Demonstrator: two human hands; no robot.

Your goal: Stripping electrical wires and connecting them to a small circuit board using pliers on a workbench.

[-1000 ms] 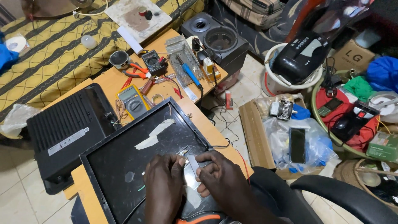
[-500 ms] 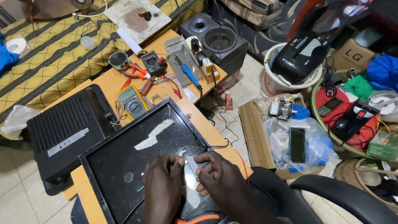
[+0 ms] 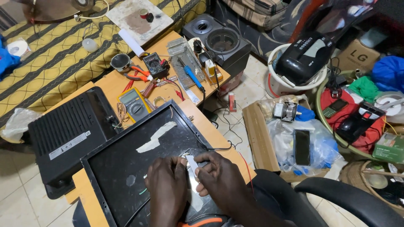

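Note:
A black flat screen panel [image 3: 139, 164] lies back-up on a wooden table [image 3: 109, 86], with a strip of pale tape [image 3: 158, 136] stuck across it. My left hand [image 3: 168, 189] and my right hand [image 3: 221, 178] rest close together on the panel's near right part. Both pinch a small white strip [image 3: 192, 166] that runs down between them. An orange-handled tool [image 3: 202, 222] lies just below my hands.
A black plastic back cover [image 3: 63, 134] leans off the table's left side. A yellow multimeter [image 3: 134, 103], pliers [image 3: 136, 75], a blue screwdriver [image 3: 191, 75] and a speaker [image 3: 216, 42] sit beyond. Cluttered basins [image 3: 328, 109] and a black chair arm [image 3: 345, 197] crowd the right.
My hands have stayed on the white strip, with the fingers shifting only slightly. The panel and the rest have not moved.

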